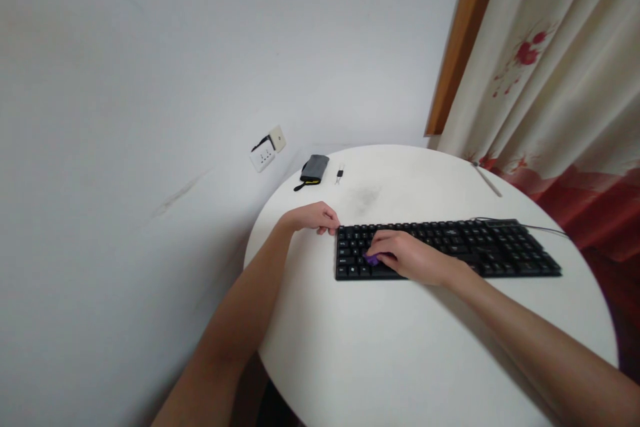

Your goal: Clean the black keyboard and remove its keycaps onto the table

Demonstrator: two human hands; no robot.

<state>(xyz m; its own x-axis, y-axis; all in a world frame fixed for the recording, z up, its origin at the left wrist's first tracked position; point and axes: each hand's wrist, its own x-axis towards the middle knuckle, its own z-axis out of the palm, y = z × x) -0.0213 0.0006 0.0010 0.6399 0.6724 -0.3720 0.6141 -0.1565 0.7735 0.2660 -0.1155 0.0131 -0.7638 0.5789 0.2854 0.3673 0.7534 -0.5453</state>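
Observation:
A black keyboard (453, 248) lies flat across the white round table. My left hand (316, 216) is closed at its upper left corner, with curled fingers against the edge. Over the left part of the keys, my right hand (407, 255) is closed around a purple lump of cleaning putty (372, 259) and presses it down onto the keys. Most of the putty is hidden under my fingers.
Behind my left hand are a grey cloth (316, 168) folded into a bundle and a small black binder clip (340, 174). A slim stick-like tool (487, 179) lies at the right rear. The keyboard's cable (543, 229) runs off rightward. A wall with a socket (263, 155) borders the table (400, 347).

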